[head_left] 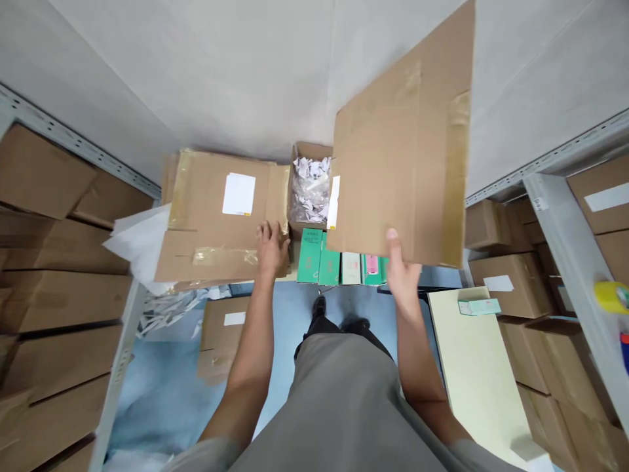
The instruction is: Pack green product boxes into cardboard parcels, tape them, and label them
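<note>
Pinching raised cardboard point(388, 170) — right hand point(403, 276), nearly closed

The cardboard panel point(390, 160) is matt — its tape point(457, 183) glossy.

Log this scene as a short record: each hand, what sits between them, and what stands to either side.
Left hand: on the right edge of a stack of flat cardboard; firmness of grip unclear
Right hand: holding up a large cardboard sheet, thumb on its face
Between: open box holding crumpled paper; green boxes nearer the person
Left side: brown cartons
Right side: pale table bearing a small box
</note>
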A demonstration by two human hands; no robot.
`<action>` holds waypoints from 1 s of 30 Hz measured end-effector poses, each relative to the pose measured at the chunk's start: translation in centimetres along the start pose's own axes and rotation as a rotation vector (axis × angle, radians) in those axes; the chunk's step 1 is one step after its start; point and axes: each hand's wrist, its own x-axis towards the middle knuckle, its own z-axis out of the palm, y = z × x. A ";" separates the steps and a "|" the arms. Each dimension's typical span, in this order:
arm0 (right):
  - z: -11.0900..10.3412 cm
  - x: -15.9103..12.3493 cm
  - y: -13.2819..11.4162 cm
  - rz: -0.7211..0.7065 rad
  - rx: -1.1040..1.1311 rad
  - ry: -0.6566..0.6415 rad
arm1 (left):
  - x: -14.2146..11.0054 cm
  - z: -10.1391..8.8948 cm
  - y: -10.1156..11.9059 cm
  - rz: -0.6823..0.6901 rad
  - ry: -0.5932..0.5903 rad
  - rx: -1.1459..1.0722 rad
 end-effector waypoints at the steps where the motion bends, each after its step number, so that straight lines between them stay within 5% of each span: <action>1: -1.4 0.1 -0.4 0.002 0.004 0.032 | 0.2 0.0 -0.2 -0.031 -0.003 0.027; 5: -6.1 -0.5 -0.7 0.062 0.097 0.131 | 0.8 -0.1 1.3 -0.141 0.073 0.041; 9: -10.5 -1.9 0.6 0.145 0.220 0.267 | -0.4 1.3 7.7 -0.107 0.226 -0.139; 11: -13.0 -2.6 1.3 0.186 0.261 0.330 | -1.6 3.0 12.1 -0.016 0.138 -0.300; 13: -15.9 -3.4 2.0 0.218 0.288 0.417 | -3.0 5.6 16.4 0.025 -0.133 -0.400; 16: -20.7 -4.8 3.1 0.249 0.310 0.587 | -5.1 10.8 21.3 0.058 -0.487 -0.384; 18: -24.2 -6.0 4.0 0.253 0.335 0.706 | -6.9 14.7 23.4 0.141 -0.587 -0.318; 25: -37.9 -11.0 8.9 0.233 0.416 1.024 | -16.5 28.8 29.0 0.536 -0.751 -0.188; 30: -48.8 -15.2 12.9 0.311 0.455 1.158 | -22.1 41.5 31.4 0.315 -0.738 -0.186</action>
